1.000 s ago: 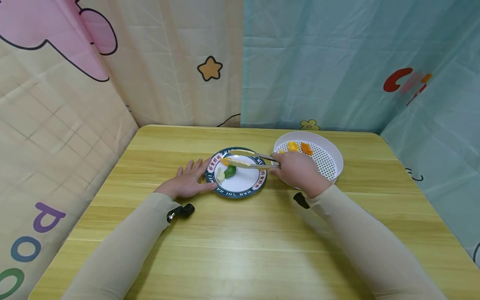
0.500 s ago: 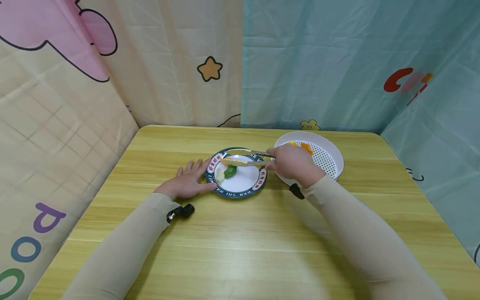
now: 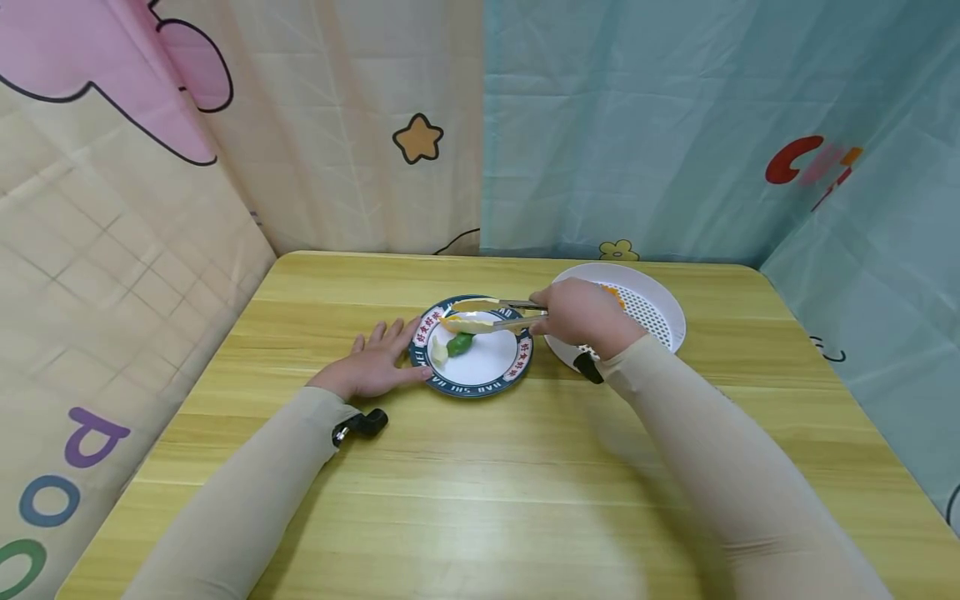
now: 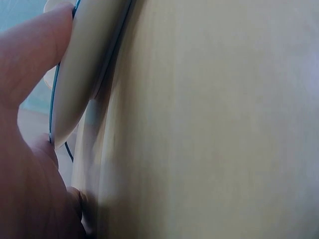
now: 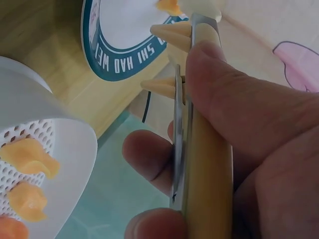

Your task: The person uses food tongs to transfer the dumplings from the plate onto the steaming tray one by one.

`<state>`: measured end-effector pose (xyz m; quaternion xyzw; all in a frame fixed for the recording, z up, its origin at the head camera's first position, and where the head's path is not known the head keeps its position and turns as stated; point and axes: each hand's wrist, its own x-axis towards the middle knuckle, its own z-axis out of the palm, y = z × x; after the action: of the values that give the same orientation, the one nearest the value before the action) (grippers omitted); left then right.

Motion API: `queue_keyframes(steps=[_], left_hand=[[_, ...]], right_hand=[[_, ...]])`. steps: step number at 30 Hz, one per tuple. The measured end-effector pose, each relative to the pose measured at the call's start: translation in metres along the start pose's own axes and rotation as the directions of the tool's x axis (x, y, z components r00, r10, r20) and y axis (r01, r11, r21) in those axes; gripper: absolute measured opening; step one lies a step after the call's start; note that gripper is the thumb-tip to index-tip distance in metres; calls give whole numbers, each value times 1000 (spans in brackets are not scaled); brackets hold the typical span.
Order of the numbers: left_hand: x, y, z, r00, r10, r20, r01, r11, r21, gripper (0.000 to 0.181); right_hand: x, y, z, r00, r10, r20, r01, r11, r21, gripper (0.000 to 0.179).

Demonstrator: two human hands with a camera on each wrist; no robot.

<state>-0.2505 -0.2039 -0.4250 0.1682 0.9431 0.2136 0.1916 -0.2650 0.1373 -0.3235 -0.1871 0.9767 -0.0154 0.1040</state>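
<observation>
My left hand (image 3: pixel 372 367) lies at the left side of a round plate (image 3: pixel 480 389) with a dark teal lettered rim, fingers spread and thumb on the rim. The left wrist view shows the plate edge against the thumb (image 4: pixel 37 47). On the plate are a green piece (image 3: pixel 460 344), a pale piece (image 3: pixel 439 353) and an orange piece (image 3: pixel 448 322), dumpling-like in shape. My right hand (image 3: pixel 588 317) grips metal tongs (image 3: pixel 495 326) with tan tips. Their arms stand apart over the plate, the nearer tip beside the orange piece. Whether it touches is unclear.
A white basket (image 3: pixel 671 310) with a perforated floor stands right of the plate, partly behind my right hand. Several orange dumpling-like pieces (image 5: pixel 30 155) lie in it. The wooden table (image 3: pixel 465 492) meets printed curtains (image 3: pixel 600 150) at the back.
My right hand has shifted slightly left and away from me with the tongs, covering more of the basket's pieces. The tong arms look slightly closer together. The left hand stays put.
</observation>
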Motion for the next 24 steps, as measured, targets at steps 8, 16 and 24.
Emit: queue_keyframes(steps=[8, 16, 24], left_hand=[[-1, 1, 0, 1000, -1, -3, 1, 1000, -14, 110], [0, 1, -1, 1000, -3, -2, 3, 1000, 1, 108], [2, -1, 1, 1000, -20, 3, 20, 1000, -3, 111]], right_hand=[[5, 1, -7, 999, -46, 12, 46, 998, -33, 25], [9, 0, -12, 997, -72, 29, 73, 996, -45, 22], [12, 0, -12, 997, -75, 35, 76, 996, -37, 21]])
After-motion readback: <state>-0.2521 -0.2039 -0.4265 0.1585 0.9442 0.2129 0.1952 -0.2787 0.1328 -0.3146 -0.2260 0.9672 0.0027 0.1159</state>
